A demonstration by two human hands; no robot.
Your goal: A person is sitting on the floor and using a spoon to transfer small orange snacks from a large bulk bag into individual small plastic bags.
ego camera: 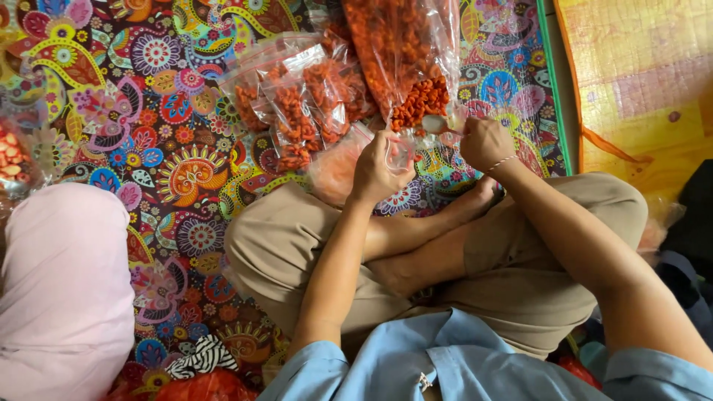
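Note:
I sit cross-legged on a colourful patterned mat (pixel 186 178). My left hand (pixel 377 169) pinches a small clear plastic bag (pixel 401 152) at its top. My right hand (pixel 484 142) is closed around a small white scoop (pixel 438 123) whose end sits in the open mouth of a large clear bag of orange snacks (pixel 405 67). The two hands are close together, just in front of my crossed legs.
Several small filled packets of orange snacks (pixel 297 111) lie in a pile left of the big bag. A pink-clothed person (pixel 63 289) sits at the left. A yellow-orange mat (pixel 639 82) lies to the right. Another snack bag (pixel 9 156) shows at the left edge.

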